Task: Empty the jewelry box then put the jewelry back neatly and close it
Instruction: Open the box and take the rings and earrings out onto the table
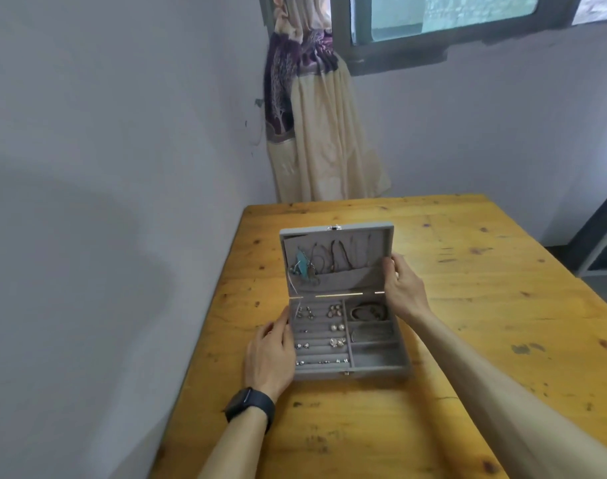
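1. One grey velvet jewelry box point(350, 372) stands open on the wooden tabletop point(474, 305), near the tabletop's left edge.
2. Its one lid point(336, 230) stands upright at the box's far side, with a metal clasp on the top rim.
3. Two bare hands are in view, one on each side of the box. A single dark watch point(250, 406) sits on the left wrist, nearer than the box.
4. The lid's inner face has a pocket, and several necklaces point(333, 259) hang above it. They overlap too much to count. One carries a turquoise pendant point(300, 267) at the lid's left side.
5. The left half of the box's base is a block of slotted rows holding earrings point(337, 327): about nine small pairs or clusters, some pearl-like.
6. The right half of the base has three compartments. The far one holds a dark bracelet point(369, 311). The middle one shows a thin curved piece at its left edge.
7. The left hand point(271, 354) holds the box's left wall, with the thumb lying along the rim.
8. The right hand point(402, 288) grips the lid's right edge, with the thumb on the inner face and the fingers behind.
9. Beyond the box, one tied cream and purple curtain point(316, 126) hangs beside one window point(443, 25).
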{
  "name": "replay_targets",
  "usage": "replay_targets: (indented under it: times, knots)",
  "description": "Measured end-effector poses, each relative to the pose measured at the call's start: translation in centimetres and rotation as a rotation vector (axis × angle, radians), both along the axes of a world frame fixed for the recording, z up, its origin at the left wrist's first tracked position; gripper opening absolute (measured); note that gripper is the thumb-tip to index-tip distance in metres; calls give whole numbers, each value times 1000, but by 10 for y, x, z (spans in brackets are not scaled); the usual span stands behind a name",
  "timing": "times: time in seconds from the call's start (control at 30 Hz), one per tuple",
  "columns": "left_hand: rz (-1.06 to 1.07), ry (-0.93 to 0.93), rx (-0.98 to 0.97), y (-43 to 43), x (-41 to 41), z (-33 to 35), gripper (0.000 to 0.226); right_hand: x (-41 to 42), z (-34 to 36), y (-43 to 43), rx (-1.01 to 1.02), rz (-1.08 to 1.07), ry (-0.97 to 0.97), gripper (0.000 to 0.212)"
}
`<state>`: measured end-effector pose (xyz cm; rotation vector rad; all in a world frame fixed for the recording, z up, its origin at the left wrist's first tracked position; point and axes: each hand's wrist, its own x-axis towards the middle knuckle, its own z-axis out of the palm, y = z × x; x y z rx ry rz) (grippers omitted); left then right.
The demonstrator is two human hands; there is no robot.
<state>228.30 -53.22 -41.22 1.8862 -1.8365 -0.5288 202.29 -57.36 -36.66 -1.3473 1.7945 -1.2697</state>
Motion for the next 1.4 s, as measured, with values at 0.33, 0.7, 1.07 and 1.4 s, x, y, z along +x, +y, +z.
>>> replay_targets:
  times: [0.33,0.7,1.07,1.4]
  knots:
    - [10,18,1,-1,3,-11,44,4,-15,-10,-9,-34,4,29]
    - [39,33,-6,1,-1,-9,43,2,-25,-9,92,-47,117,30]
    - [71,-10,-24,6,-13,11,44,-1,-30,-6,147,-29,74,39]
    - [121,454,-18,-57,-11,52,52,-2,-34,5,126,18,58,31]
